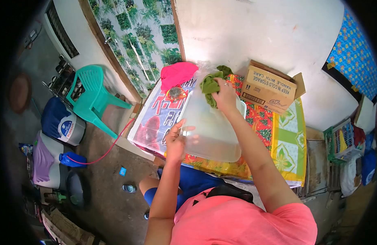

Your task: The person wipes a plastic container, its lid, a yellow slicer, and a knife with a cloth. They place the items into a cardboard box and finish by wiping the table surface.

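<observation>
An open carton [267, 90] stands on the tabletop [287, 157] near the wall [254, 28], and a pink cloth [177, 75] lies near the door [135, 34]. A green chair [92, 108] stands on the floor [104, 192]; a slipper [129, 188] lies nearer. Blue patterned fabric [355, 55] hangs at the right, above a crate [343, 141].

Dressed in a coral-pink, short-sleeved cloth shirt [241, 220], with small black marks on the front, below the left hand [176, 141]. Also wearing deep-blue cloth bottoms [203, 181], between shirt and hands, and a smooth black waist piece [231, 192], below the right hand [226, 96], exact type unclear. Bare from short sleeves to wrists.
</observation>
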Available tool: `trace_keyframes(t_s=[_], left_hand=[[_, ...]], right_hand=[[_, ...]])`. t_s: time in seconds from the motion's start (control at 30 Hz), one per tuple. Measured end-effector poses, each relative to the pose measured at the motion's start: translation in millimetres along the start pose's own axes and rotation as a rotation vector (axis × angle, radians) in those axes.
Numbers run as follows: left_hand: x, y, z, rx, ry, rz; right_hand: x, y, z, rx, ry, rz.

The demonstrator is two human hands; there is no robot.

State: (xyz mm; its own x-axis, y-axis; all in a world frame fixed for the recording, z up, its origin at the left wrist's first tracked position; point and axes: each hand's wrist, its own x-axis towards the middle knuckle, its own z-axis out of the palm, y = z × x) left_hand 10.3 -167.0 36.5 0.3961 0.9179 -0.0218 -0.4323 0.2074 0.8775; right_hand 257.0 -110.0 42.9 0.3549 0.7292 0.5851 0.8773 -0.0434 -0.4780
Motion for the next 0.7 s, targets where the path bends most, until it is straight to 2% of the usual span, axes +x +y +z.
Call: trace_keyframes(t_s=[0.13, 0.23, 0.27, 0.43, 0.53, 0.7], left_hand=[[0, 25, -3, -0.014, 0.065, 0.079], [1, 37, 4, 0.041, 0.037, 0.078], [2, 39, 7, 0.055, 0.041, 0.081], [9, 34, 29, 0.009, 0.053, 0.118], [16, 30, 37, 0.029, 0.132, 0.148], [20, 23, 37, -0.010, 0.229, 0.206]], right_hand=[[0, 28, -8, -0.015, -0.053, 0.227], [-8, 44, -2, 0.063, -0.049, 0.196], [-12, 46, 0, 0.046, -0.070, 0.246], [-43, 6, -38, -0.078, -0.143, 0.433], [-71, -22, -58, -0.172, -0.202, 0.451], [-118, -40, -65, -0.296, -0.259, 0.291]])
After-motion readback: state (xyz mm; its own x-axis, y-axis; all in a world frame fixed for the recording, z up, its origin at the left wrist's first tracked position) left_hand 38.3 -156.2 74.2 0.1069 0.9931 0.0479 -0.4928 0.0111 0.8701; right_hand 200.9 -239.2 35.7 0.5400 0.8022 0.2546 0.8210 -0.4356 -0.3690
